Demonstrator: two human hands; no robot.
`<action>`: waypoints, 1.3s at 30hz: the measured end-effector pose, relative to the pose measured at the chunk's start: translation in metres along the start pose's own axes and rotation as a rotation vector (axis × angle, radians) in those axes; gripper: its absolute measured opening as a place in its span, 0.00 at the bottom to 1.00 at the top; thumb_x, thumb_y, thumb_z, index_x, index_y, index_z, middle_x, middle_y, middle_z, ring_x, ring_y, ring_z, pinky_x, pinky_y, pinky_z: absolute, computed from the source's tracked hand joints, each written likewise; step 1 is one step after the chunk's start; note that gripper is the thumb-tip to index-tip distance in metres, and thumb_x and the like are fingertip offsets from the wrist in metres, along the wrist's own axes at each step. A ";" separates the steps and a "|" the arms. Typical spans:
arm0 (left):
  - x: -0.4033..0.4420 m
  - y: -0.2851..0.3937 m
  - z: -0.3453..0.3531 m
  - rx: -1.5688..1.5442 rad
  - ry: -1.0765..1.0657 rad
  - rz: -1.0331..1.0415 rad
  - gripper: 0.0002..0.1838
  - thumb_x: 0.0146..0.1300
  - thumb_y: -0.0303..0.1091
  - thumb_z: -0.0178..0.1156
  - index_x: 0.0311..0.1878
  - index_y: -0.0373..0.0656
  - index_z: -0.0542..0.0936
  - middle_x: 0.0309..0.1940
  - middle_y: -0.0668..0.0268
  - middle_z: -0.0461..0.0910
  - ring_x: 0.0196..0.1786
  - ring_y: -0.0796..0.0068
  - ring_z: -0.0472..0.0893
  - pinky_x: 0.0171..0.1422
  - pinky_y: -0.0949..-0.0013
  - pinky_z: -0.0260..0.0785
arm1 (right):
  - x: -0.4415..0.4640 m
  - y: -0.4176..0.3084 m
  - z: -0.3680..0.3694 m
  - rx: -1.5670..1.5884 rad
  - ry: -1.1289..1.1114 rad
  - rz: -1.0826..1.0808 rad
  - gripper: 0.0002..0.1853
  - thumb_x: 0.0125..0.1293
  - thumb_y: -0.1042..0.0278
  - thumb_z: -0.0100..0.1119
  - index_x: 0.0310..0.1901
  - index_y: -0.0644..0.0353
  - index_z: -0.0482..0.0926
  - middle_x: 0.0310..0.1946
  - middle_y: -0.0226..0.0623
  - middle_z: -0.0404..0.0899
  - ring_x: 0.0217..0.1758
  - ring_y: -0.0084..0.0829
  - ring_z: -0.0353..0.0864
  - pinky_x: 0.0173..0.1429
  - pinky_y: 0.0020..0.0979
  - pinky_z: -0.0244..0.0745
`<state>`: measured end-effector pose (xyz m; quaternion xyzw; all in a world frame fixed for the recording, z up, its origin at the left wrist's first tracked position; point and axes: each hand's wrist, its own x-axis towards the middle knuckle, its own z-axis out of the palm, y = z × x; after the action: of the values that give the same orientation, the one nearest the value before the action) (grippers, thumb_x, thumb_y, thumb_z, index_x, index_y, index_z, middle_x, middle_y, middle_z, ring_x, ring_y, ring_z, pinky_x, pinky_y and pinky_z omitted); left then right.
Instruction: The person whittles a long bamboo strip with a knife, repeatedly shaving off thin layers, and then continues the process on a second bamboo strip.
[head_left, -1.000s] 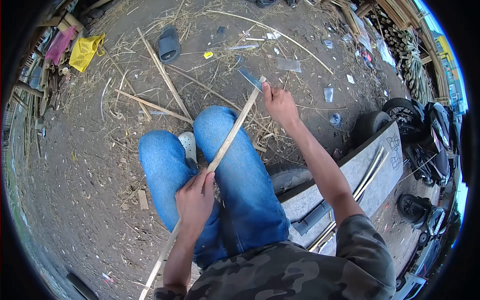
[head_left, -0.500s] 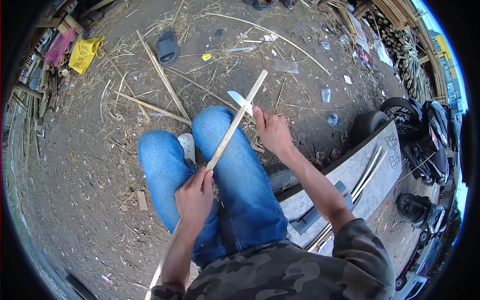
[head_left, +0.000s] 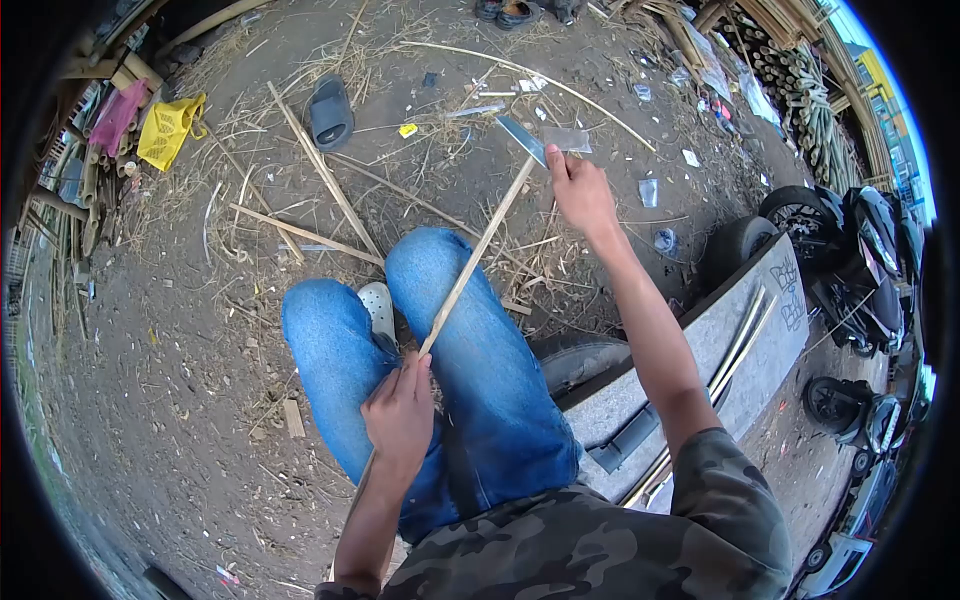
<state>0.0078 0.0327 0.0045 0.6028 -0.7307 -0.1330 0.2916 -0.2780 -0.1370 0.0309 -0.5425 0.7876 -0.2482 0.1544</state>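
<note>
My left hand (head_left: 398, 408) is closed around a long, pale bamboo strip (head_left: 476, 262). The strip slants up across my right thigh, and its lower end runs back under my left forearm. In my right hand (head_left: 582, 192) is a knife (head_left: 523, 140), its blade pointing up and to the left. The blade lies at the strip's far tip, touching or just over it; I cannot tell which. My fingers hide the knife's handle.
Bamboo strips (head_left: 325, 172), shavings and a grey slipper (head_left: 331, 113) lie on the dirt ahead. To my right is a board (head_left: 745, 290) with thin strips and a dark sheath-like piece (head_left: 630, 437) on it. Motorcycles (head_left: 850, 260) stand beyond. A yellow bag (head_left: 170, 133) hangs at left.
My right hand has moved forward and slightly right, taking the knife along the strip to its far end. My left hand still holds the strip, slightly lower and further right.
</note>
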 end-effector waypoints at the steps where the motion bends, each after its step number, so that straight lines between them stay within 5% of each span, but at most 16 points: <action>1: 0.000 0.001 0.001 -0.002 0.004 0.005 0.07 0.68 0.33 0.60 0.39 0.40 0.82 0.20 0.62 0.78 0.22 0.63 0.80 0.26 0.64 0.71 | 0.010 0.002 -0.002 -0.032 0.027 -0.011 0.33 0.74 0.42 0.39 0.35 0.66 0.84 0.27 0.65 0.79 0.40 0.64 0.80 0.49 0.55 0.74; 8: 0.000 0.001 0.005 0.004 0.012 0.057 0.05 0.66 0.30 0.61 0.39 0.39 0.80 0.19 0.62 0.77 0.22 0.63 0.79 0.25 0.64 0.69 | 0.031 0.022 0.022 -0.126 -0.023 -0.041 0.32 0.74 0.42 0.39 0.39 0.64 0.85 0.31 0.65 0.80 0.44 0.63 0.80 0.54 0.54 0.74; 13: 0.000 -0.001 0.007 0.013 0.003 0.074 0.05 0.66 0.29 0.61 0.40 0.38 0.81 0.20 0.62 0.77 0.22 0.64 0.78 0.25 0.65 0.69 | 0.032 0.020 0.007 0.128 0.142 0.140 0.31 0.73 0.41 0.40 0.40 0.63 0.85 0.30 0.63 0.80 0.41 0.62 0.81 0.52 0.52 0.73; 18: -0.001 -0.002 0.010 0.006 0.045 0.104 0.06 0.65 0.27 0.62 0.42 0.37 0.82 0.21 0.62 0.79 0.21 0.65 0.78 0.25 0.66 0.69 | 0.020 0.010 0.004 0.034 0.116 -0.021 0.33 0.73 0.40 0.42 0.33 0.66 0.84 0.23 0.63 0.78 0.35 0.63 0.80 0.44 0.51 0.75; 27: 0.000 0.000 0.009 0.001 0.046 0.124 0.09 0.64 0.27 0.63 0.43 0.31 0.83 0.22 0.59 0.80 0.22 0.64 0.79 0.26 0.66 0.69 | 0.020 0.006 0.011 -0.081 0.054 -0.039 0.32 0.74 0.42 0.40 0.34 0.65 0.84 0.26 0.64 0.79 0.38 0.64 0.80 0.48 0.54 0.75; 39: -0.001 -0.004 0.010 0.024 0.046 0.114 0.07 0.64 0.28 0.61 0.43 0.37 0.82 0.23 0.62 0.80 0.23 0.65 0.79 0.26 0.67 0.72 | 0.021 0.000 0.018 -0.117 -0.051 -0.082 0.34 0.75 0.43 0.38 0.31 0.67 0.83 0.27 0.65 0.79 0.38 0.63 0.81 0.52 0.52 0.75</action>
<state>0.0058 0.0311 -0.0058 0.5668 -0.7583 -0.0936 0.3081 -0.2762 -0.1608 0.0169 -0.5885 0.7737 -0.1938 0.1321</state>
